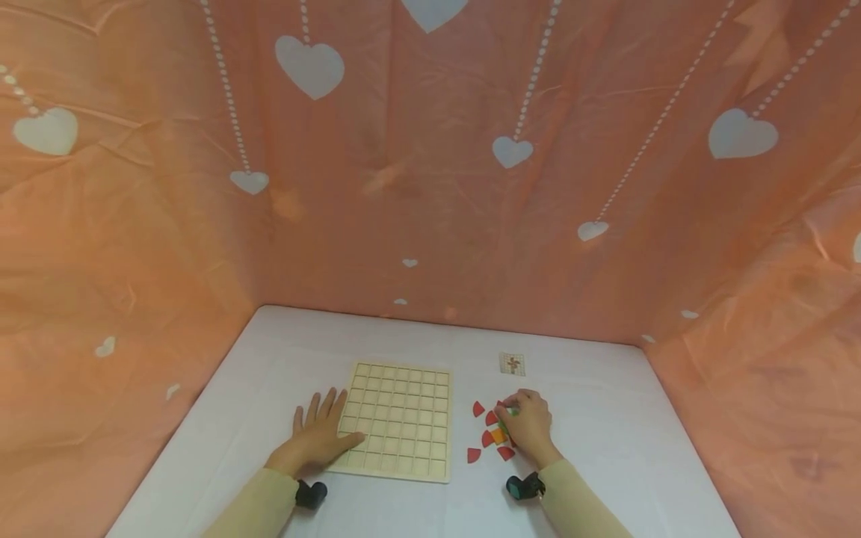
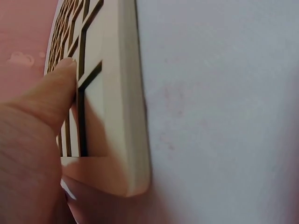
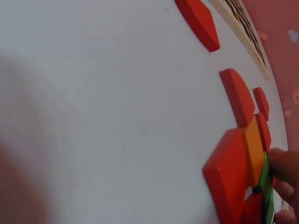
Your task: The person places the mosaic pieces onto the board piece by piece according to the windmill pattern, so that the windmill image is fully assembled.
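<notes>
My left hand (image 1: 318,435) lies with fingers spread at the left edge of a wooden grid board (image 1: 403,426). Its thumb (image 2: 56,86) rests on the grid cells. To the right of the board, my right hand (image 1: 531,427) reaches into a small cluster of coloured blocks, fingers curled. In the right wrist view its thumb and fingertips pinch at a green block (image 3: 265,175); the fingers hide part of it. Around that hand lie several red quarter-round blocks (image 1: 474,454) and an orange block (image 1: 498,435).
A small patterned card (image 1: 513,364) lies behind the blocks. The table (image 1: 592,418) is covered in white. Pink cloth (image 1: 430,224) with white hearts hangs at the back and both sides. Each wrist wears a dark camera, such as the right one (image 1: 525,486).
</notes>
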A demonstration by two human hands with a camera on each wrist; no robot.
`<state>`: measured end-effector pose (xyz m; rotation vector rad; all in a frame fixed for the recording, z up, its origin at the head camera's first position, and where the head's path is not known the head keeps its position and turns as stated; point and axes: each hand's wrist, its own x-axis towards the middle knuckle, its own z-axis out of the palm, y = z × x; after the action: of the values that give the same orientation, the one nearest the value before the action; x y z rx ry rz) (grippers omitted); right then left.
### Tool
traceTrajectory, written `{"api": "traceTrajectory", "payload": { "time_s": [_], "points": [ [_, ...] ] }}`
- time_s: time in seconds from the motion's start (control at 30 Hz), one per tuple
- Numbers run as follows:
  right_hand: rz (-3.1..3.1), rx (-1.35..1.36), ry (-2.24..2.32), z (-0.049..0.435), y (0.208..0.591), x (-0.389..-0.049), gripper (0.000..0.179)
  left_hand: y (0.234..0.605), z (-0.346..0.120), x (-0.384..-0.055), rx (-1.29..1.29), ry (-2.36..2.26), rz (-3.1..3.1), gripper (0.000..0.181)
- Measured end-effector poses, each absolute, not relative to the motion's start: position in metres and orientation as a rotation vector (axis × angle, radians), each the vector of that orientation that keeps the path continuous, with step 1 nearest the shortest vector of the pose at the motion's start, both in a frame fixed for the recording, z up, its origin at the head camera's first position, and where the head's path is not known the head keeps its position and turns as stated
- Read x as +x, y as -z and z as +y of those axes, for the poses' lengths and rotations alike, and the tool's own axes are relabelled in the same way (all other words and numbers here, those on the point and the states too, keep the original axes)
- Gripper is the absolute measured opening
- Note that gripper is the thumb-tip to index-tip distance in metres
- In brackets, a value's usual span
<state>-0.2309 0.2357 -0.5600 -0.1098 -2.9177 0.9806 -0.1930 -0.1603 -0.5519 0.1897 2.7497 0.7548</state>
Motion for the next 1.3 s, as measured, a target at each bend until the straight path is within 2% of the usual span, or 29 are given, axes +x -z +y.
{"api": "traceTrajectory", "payload": {
  "time_s": [0.33,0.63,0.9,1.13,1.3],
  "points": [
    [-2.947,-0.119,-0.991,0.23,0.557,-0.233,0.018,0.556,-0.16,-0.196,0.19,-0.75,2.75,0.1],
    [-2.907,-0.018,-0.983,0.226,0.557,-0.233,0.016,0.556,-0.165,-0.195,0.17,-0.766,2.726,0.101],
    [-2.913,0.048,-1.222,0.217,0.547,-0.233,0.012,0.558,-0.162,-0.194,0.222,-0.829,2.729,0.101],
    [-2.912,0.364,-1.316,0.176,0.525,-0.246,0.01,0.562,-0.159,-0.196,0.218,-0.88,2.749,0.105],
    [-2.951,0.544,-1.324,0.142,0.526,-0.258,0.007,0.565,-0.159,-0.196,0.224,-0.899,2.733,0.105]
  ]
}}
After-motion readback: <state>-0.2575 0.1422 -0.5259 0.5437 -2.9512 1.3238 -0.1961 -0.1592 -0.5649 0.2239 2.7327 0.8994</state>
